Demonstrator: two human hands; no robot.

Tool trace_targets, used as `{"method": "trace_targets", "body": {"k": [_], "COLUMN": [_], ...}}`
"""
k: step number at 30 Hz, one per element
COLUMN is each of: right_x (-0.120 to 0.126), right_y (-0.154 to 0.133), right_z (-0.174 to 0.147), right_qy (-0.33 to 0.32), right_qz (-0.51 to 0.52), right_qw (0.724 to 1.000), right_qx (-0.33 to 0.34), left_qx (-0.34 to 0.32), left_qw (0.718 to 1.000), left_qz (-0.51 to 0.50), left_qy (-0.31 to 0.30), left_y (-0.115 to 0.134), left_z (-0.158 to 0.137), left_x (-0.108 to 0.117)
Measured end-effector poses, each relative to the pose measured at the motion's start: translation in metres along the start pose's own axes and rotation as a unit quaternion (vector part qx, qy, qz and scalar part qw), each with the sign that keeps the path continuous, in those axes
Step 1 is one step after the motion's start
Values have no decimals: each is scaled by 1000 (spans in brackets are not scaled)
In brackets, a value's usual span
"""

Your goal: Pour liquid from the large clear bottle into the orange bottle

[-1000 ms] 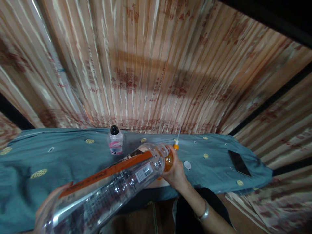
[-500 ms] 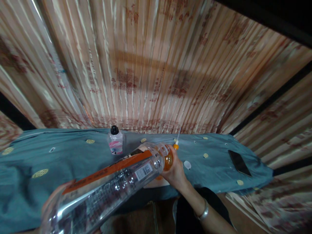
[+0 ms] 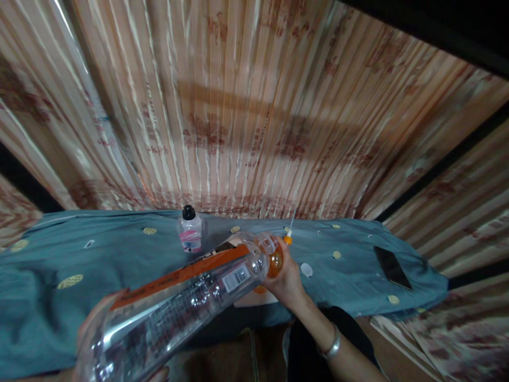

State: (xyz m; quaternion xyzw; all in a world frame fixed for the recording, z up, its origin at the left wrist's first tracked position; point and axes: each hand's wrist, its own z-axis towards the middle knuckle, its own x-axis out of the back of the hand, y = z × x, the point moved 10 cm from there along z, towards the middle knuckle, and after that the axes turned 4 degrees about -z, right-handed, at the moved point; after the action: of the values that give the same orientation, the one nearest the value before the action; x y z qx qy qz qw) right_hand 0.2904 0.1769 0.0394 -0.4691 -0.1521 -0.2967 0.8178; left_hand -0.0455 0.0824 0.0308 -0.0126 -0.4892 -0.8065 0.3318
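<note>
A large clear plastic bottle (image 3: 170, 313) with an orange-striped label and barcode lies tilted across my view, its neck toward the right. My left hand (image 3: 97, 313) wraps around its wide base, mostly hidden behind the plastic. My right hand (image 3: 287, 281) is closed around a smaller container with amber-orange contents (image 3: 275, 263), held against the mouth of the large bottle. The large bottle hides much of that container. Just beyond my right fingers, an orange pump cap with a thin pale tube (image 3: 288, 240) rests on the teal sheet (image 3: 342, 284).
Back left on the sheet stands a clear bottle with a pink label and black cap (image 3: 191, 233). A white disc (image 3: 306, 269) lies right of my right hand, with a dark phone (image 3: 392, 267) farther right. A patterned curtain (image 3: 238, 132) hangs behind.
The large bottle's base has shifted slightly right in view with my left hand. My right hand keeps its hold with almost no movement.
</note>
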Motion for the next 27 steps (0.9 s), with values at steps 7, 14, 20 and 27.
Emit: {"method": "trace_targets", "body": {"k": [7, 14, 20, 27], "right_x": [1, 2, 3, 4], "right_y": [-1, -3, -5, -6], "right_z": [0, 0, 1, 1], "right_qy": [0, 5, 3, 2], "right_qz": [2, -2, -8, -9], "right_qw": [1000, 1000, 1000, 1000], "right_qx": [1, 2, 4, 7], "left_qx": [10, 10, 9, -46], "left_qw": [1000, 1000, 999, 999], "left_qz": [-18, -20, -27, -16], "left_qy": [21, 9, 16, 6], "left_y": [1, 0, 4, 10], "left_z": [2, 0, 0, -1], "left_x": [2, 1, 4, 3]}}
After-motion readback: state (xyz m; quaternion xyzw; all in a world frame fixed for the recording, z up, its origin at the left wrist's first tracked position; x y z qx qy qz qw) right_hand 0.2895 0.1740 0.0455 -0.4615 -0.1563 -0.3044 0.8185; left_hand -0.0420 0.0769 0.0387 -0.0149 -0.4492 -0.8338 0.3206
